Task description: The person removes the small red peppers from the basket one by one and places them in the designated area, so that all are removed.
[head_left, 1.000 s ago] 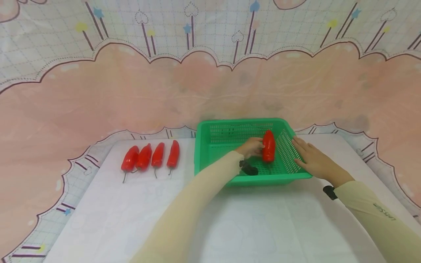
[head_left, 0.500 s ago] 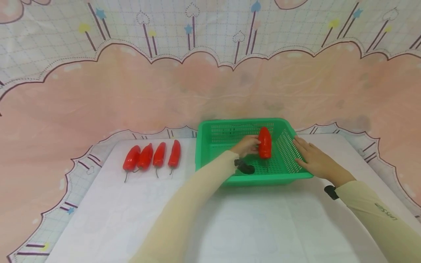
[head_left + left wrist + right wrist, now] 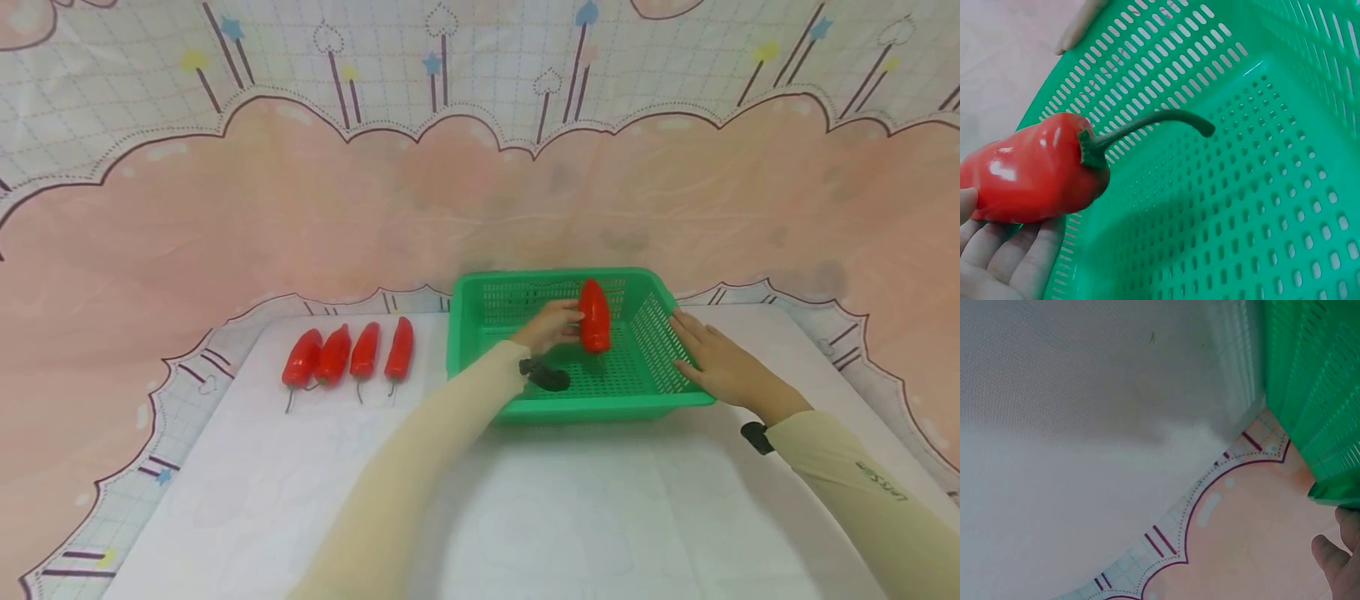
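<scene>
My left hand (image 3: pixel 551 325) holds a red pepper (image 3: pixel 595 317) inside the green plastic basket (image 3: pixel 600 406). In the left wrist view the thumb lies on one side of the pepper (image 3: pixel 1029 169) and the fingers (image 3: pixel 1013 259) curl beneath it. Its curved green stem (image 3: pixel 1154 119) points away from the hand, and the pepper hangs above the slotted floor. Stretched out along the basket's right rim, my right hand (image 3: pixel 723 367) touches the edge. The right wrist view catches only some of its digits (image 3: pixel 1335 553) near the basket wall (image 3: pixel 1316 381).
Several red peppers (image 3: pixel 364 350) lie in a row left of the basket, stems toward me. All stand on a white-covered table (image 3: pixel 570 517). A patterned pink cloth (image 3: pixel 375 217) hangs behind it.
My left hand has moved left and slightly upward with the red pepper, still over the basket. My right hand keeps its place on the rim.
</scene>
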Tool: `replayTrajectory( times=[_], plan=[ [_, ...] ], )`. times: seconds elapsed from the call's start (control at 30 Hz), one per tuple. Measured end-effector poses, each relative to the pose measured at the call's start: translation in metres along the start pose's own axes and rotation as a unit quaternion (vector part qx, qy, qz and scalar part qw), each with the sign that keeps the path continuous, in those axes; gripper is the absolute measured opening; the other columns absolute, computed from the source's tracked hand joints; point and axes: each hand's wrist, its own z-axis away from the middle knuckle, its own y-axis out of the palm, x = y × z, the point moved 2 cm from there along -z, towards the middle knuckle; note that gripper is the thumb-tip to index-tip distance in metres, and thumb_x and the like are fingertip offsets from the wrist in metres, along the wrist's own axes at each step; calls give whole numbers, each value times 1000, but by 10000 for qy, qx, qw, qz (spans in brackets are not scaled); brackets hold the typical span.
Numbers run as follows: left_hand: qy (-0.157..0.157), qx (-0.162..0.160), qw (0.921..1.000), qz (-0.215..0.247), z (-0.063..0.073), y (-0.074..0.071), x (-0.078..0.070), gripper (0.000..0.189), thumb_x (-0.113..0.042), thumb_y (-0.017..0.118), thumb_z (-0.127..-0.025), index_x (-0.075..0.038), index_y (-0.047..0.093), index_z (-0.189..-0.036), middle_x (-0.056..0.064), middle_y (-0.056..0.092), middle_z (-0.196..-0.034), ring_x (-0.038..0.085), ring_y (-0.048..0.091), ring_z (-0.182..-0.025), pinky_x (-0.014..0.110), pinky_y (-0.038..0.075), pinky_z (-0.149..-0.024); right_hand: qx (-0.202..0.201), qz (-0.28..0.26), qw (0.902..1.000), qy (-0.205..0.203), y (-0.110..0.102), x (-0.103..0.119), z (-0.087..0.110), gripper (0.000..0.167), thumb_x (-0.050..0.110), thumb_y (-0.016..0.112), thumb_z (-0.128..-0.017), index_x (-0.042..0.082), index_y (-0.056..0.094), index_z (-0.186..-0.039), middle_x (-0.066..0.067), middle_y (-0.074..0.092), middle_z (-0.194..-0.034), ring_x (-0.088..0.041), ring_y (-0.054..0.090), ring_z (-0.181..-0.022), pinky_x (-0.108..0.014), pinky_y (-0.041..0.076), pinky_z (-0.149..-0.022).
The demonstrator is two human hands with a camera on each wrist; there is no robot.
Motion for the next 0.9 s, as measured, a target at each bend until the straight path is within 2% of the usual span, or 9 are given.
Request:
replayTrajectory(
  times=[0.23,0.57,0.9],
  plan=[
    [142,-42,9998,-149,11,-9,-7,46,-3,43,-98,-2,35,-143,23,51,-135,40,53,-120,44,46,-102,-30,14,10000,-20,1,-1,-1,69,27,47,-97,-9,16,-146,-29,14,-153,-45,16,-141,-59,18,-113],
    [515,43,9976,-453,24,-18,-17,46,-2,43,-97,-3,36,-143,26,55,-129,40,55,-117,41,49,-98,-24,29,10000,31,3,-2,-2,68,28,46,-97,-9,15,-146,-28,13,-153,-45,16,-141,-59,17,-113],
    [971,137,9937,-549,34,-25,-23,46,-1,40,-98,-1,33,-144,26,52,-132,39,53,-120,40,47,-101,-111,-48,9999,-2,3,-1,0,68,26,47,-97,-9,15,-146,-29,13,-153,-45,15,-141,-60,17,-113]
  ],
)
